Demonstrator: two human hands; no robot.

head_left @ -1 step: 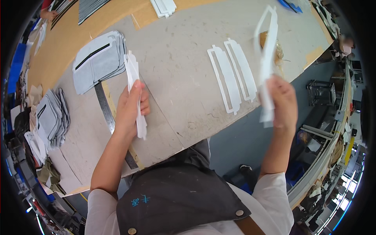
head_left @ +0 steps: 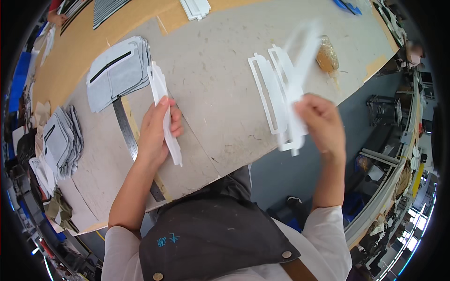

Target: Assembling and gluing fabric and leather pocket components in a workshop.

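Note:
My left hand [head_left: 161,126] is closed round a thin bundle of white slotted strips [head_left: 171,144], held upright above the table. In my right hand [head_left: 323,121] is a single white slotted strip [head_left: 300,77], smeared by motion and tilted, its far end pointing away to the right. It hangs above the table's right front edge and covers part of a white strip [head_left: 280,60] lying there. Next to that lies another white strip [head_left: 268,89], its long slot on the left side.
Grey fabric panels [head_left: 123,70] with a black slit are stacked at left, with another pile [head_left: 61,140] nearer. A metal ruler [head_left: 125,130] lies beside my left arm. An amber lump in clear plastic [head_left: 327,54] sits far right. More white pieces [head_left: 195,8] lie at the back.
My right hand has moved left with its strip, bringing it over the strips on the table and uncovering the amber lump. The left hand's bundle has turned slightly.

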